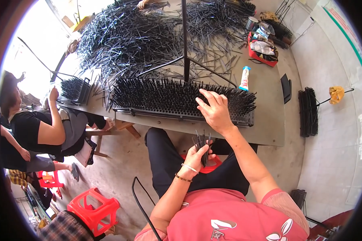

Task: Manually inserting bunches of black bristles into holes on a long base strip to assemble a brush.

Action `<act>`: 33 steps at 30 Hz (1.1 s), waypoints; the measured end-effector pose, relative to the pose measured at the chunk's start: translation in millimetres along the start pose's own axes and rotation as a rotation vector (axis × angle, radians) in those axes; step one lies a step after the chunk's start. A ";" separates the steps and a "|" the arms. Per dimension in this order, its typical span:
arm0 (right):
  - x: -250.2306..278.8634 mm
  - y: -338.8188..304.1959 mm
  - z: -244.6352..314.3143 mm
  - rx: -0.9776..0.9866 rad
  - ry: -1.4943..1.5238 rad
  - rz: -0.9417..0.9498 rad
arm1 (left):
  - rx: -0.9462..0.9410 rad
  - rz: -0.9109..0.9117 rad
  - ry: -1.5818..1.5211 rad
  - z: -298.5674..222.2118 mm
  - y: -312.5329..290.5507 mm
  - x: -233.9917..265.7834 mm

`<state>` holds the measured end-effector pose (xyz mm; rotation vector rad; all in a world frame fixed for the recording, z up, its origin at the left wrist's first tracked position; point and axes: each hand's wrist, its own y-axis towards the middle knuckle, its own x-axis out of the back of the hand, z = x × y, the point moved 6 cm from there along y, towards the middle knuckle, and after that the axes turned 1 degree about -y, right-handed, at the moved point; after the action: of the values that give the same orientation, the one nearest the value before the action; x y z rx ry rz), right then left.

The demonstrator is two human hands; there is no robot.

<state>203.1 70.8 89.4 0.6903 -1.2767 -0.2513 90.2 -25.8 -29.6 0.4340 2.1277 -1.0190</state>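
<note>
My left hand (194,159) is closed around a bundle of thin black strips (199,140), held above my lap with their ends fanning upward. On the table edge in front of me lies a long perforated rack (149,111), densely filled with upright black pieces (153,92). Over the right part of that rack is my right hand (216,112), its fingers apart and the fingertips close to the upright pieces. I see nothing between those fingers. A black metal frame with a tall post (186,48) rises behind the rack.
Heaps of loose black strips (128,40) cover the far table (265,116). A wrapped packet (244,78) and a red box (265,50) of odds and ends lie at right. A co-worker (40,124) sits left by a smaller rack (73,89); a red stool (94,209) stands behind.
</note>
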 end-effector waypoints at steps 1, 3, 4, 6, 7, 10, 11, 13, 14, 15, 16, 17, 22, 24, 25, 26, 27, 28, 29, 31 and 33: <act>-0.8 1.2 0.4 0.004 0.023 0.013 | -0.001 0.015 0.005 0.6 0.4 0.0; -3.4 1.6 -3.8 -0.009 -0.016 0.017 | -0.001 0.028 0.010 1.5 0.6 -0.1; -4.1 2.4 -5.8 -0.022 -0.055 0.020 | 0.000 0.026 0.005 1.2 0.4 -0.8; -3.6 3.3 -6.9 -0.031 -0.030 0.026 | 0.002 0.024 -0.001 0.2 0.1 -2.2; -3.7 3.6 -6.2 -0.028 -0.022 0.030 | 0.007 0.012 -0.026 -0.3 -0.5 -1.9; -3.8 5.5 -7.0 -0.007 -0.025 0.055 | 0.008 0.001 -0.063 0.6 0.3 -0.2; -4.4 6.0 -6.6 0.010 -0.038 0.074 | 0.004 0.003 -0.071 0.7 0.4 -0.2; -6.2 5.1 -6.6 0.000 -0.006 0.077 | 0.001 -0.001 -0.079 1.3 0.4 -0.7; -7.4 4.6 -6.9 -0.012 0.026 0.080 | -0.001 -0.004 -0.085 1.5 0.8 -0.7; -7.1 3.9 -7.0 -0.012 0.026 0.084 | 0.000 -0.005 -0.088 1.9 1.3 -0.5; -4.9 4.2 -6.2 -0.013 0.036 0.089 | -0.005 -0.002 -0.091 1.6 0.7 -0.4; -4.1 3.9 -5.2 -0.014 0.045 0.095 | -0.009 0.001 -0.095 1.3 0.2 -0.2; 1.8 0.2 -3.0 -0.040 0.103 0.082 | -0.011 -0.002 -0.110 1.4 0.8 -0.2; 16.9 2.2 -6.0 -0.090 0.182 -0.036 | -0.018 -0.013 -0.123 1.3 0.6 -0.2; 20.5 -1.2 -9.4 -0.152 0.256 -0.062 | -0.037 -0.029 -0.123 -0.2 0.8 1.7; 24.6 -7.1 -11.9 -0.213 0.328 -0.089 | -0.056 -0.045 -0.123 -1.6 0.9 3.3; 29.3 -11.3 -11.4 -0.232 0.367 -0.107 | -0.057 -0.045 -0.124 -1.8 1.2 3.9; 34.1 -17.5 -7.6 -0.232 0.368 -0.107 | -0.091 -0.050 -0.123 -3.8 1.2 4.3; 24.0 -28.0 -9.2 -0.402 0.538 0.109 | -0.124 -0.052 -0.122 -5.8 1.4 3.8; 9.3 -50.7 -5.2 -0.559 0.727 0.359 | -0.134 -0.046 -0.112 -7.7 0.5 0.5; -3.9 -72.0 -2.5 -0.760 1.006 0.490 | -0.142 -0.037 -0.099 -7.4 1.3 -0.5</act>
<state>218.5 17.9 42.8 -0.1880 -0.2821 0.0411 87.9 -19.2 -26.8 0.2705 2.1099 -0.8846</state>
